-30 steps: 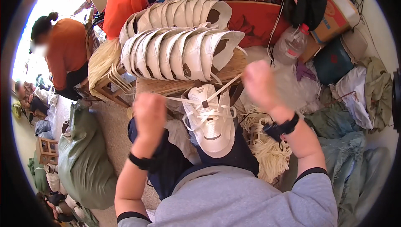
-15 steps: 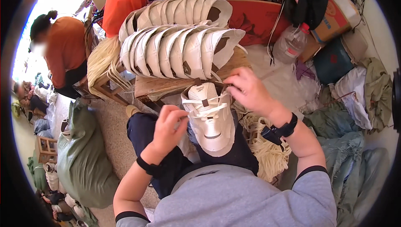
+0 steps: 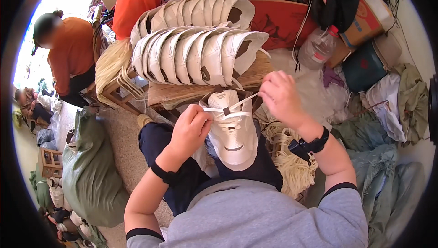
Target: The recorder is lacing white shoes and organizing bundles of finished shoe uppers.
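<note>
Shoe (image 3: 234,150) on the lap (image 3: 269,168), toe toward the body; lace (image 3: 246,100) already across the tongue (image 3: 218,98), lacing judged partly done, tying left, with left hand (image 3: 189,127) and right hand (image 3: 283,97) each pinching one strand, fingertips narrow

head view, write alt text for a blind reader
A person's left hand and right hand pinch a white lace on a pale shoe over their lap. Beyond lie two rows of nested shoes, the nearer on a wooden table; a co-worker in orange is at left.
</note>
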Demonstrator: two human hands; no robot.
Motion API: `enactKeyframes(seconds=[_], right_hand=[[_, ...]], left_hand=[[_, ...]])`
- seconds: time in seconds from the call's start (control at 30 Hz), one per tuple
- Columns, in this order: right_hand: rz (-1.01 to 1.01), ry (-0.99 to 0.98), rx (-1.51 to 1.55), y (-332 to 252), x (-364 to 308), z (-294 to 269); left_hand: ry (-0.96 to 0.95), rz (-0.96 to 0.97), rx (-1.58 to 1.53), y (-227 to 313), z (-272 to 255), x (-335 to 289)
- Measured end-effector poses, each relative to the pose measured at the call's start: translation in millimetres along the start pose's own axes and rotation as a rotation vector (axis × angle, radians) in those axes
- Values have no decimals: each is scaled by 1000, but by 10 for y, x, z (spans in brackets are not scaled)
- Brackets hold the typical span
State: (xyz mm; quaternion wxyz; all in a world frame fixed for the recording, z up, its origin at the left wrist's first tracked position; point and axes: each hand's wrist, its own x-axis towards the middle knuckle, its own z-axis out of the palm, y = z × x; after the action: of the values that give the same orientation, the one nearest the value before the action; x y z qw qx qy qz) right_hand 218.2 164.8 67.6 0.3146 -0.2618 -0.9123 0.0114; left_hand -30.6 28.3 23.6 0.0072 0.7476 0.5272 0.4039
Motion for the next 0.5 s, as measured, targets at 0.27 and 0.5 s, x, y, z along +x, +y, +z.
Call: enactKeyframes(seconds=[0.27, 0.5], right_hand=[[117, 9, 74, -66, -94, 39], [-89, -279, 141, -318, 115, 154]], left_hand=[[170, -464, -204, 24, 119, -103], [105, -530, -245, 47, 136, 7]])
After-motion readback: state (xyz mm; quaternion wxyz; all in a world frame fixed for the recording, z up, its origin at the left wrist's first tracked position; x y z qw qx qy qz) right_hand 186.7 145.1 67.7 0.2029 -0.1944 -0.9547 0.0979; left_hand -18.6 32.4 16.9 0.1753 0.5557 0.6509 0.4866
